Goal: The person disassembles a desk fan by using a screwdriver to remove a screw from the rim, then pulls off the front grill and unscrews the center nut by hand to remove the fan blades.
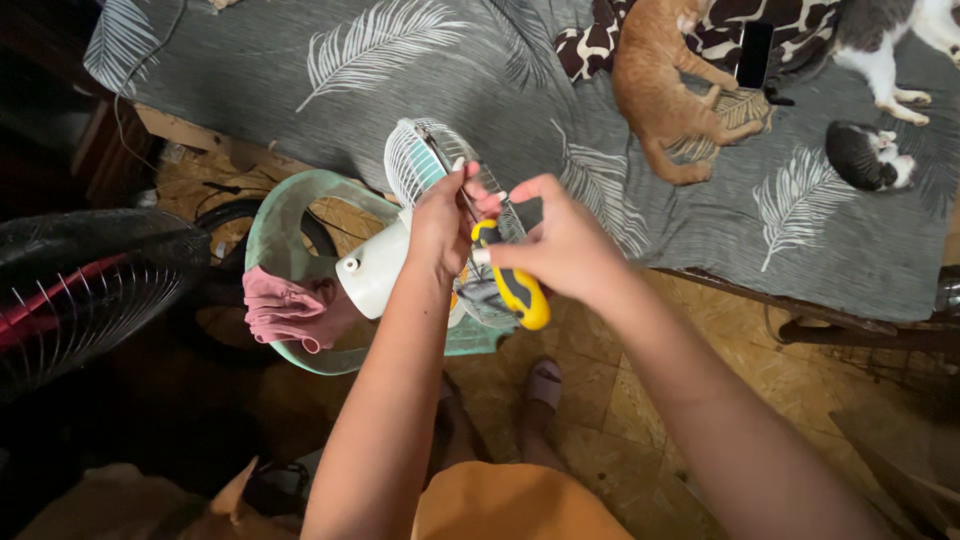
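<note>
My left hand [442, 225] grips the wire guard of a small white and pale green fan [415, 170], fingers curled over its rim. My right hand [565, 245] holds a tool with a yellow and dark handle [512, 285] against the guard; its tip is hidden behind my fingers. The fan's white motor housing [372, 268] juts toward the left, resting over a pale green plastic chair [280, 215].
A pink cloth [285, 308] lies on the chair seat. A black floor fan [85, 290] stands at left. A bed with a grey leaf-print cover [400, 70] holds an orange cat [665, 85], two other cats and a dark phone [754, 55]. My feet rest on the patterned floor.
</note>
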